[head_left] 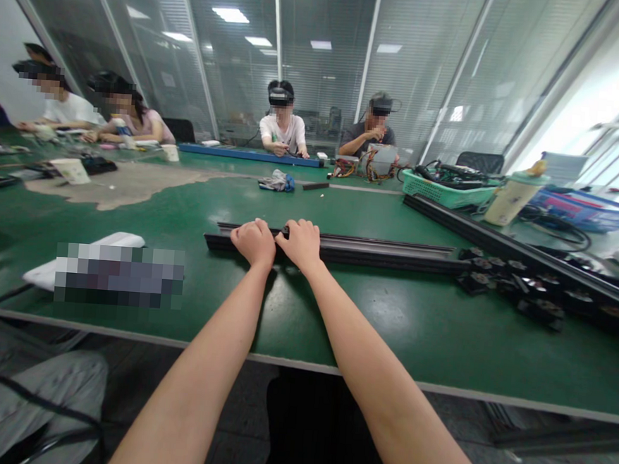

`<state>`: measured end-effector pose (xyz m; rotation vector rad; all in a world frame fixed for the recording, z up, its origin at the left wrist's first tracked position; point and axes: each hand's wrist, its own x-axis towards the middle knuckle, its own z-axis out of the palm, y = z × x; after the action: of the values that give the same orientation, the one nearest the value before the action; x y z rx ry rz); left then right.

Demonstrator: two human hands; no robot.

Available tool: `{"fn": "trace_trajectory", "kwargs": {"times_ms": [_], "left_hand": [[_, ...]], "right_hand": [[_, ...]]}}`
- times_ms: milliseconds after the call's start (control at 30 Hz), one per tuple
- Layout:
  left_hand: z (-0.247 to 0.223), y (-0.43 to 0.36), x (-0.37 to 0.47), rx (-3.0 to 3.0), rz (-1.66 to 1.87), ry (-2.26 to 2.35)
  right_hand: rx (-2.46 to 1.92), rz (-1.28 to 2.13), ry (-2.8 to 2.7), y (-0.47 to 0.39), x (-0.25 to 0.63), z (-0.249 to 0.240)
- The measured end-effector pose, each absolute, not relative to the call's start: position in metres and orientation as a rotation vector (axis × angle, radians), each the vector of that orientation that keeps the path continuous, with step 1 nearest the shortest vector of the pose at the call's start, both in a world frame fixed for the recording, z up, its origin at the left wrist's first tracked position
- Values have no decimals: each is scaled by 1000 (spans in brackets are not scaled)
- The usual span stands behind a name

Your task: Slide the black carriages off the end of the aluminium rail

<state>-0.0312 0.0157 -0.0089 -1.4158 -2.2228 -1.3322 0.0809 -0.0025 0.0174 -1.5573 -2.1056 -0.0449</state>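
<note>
A long black metal rail point(387, 254) with an open channel lies crosswise on the green table in front of me. My left hand point(254, 244) is closed over the rail near its left end, fingers curled out of sight. Right beside it, my right hand point(302, 244) bends over the same rail. Between its thumb and forefinger shows a small black part point(285, 230) at the channel; most of it is hidden. Several small black parts point(476, 272) with shiny pieces are heaped around the rail's right end.
Another long black rail point(463, 228) slants across the right side. Behind it stand a green basket point(444, 192) of cables, a cream bottle point(510, 200) and a blue basket point(591, 209). A white device point(90, 255) lies left, a grey cloth point(277, 181) ahead. Several people sit across the table.
</note>
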Motion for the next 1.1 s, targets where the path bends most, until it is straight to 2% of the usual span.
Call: {"fn": "trace_trajectory", "kwargs": {"times_ms": [1100], "left_hand": [[-10, 16, -30, -1414, -1352, -2207]], "right_hand": [[-1609, -50, -2056, -4, 82, 18]]}}
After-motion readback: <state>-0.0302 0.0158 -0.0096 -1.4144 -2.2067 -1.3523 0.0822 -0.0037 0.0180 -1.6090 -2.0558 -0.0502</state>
